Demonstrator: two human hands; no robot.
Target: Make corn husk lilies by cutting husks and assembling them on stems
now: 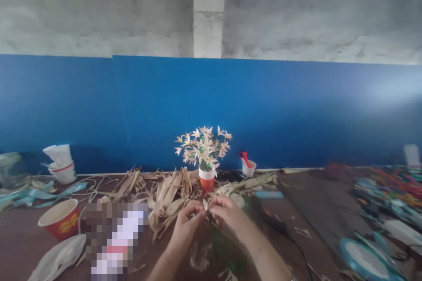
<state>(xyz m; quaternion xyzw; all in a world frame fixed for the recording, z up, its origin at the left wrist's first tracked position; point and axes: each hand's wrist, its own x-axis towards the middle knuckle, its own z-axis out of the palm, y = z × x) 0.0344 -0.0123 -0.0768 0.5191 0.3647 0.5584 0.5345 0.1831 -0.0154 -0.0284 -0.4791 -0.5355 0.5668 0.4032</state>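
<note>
Between my two hands is a small pale flower point(205, 204) that looks made of dried corn husk. My left hand point(191, 218) pinches it from the left with thumb and fingers. From the right, my right hand point(226, 211) has its fingertips pressed together at the petals. Just beyond stands a bunch of similar husk flowers point(205, 147) on green stems, set in an orange and white cup point(206, 181). Dried corn husks point(171, 197) lie heaped to the left of the cup. What lies under my palms is partly hidden.
A red paper bowl point(61, 219) and a white cup point(62, 172) stand at left. A small cup with a red-handled tool point(245, 158) is behind. At right lie a ribbon roll point(365, 259) and coloured strands point(395, 184). A blue partition point(165, 105) bounds the table.
</note>
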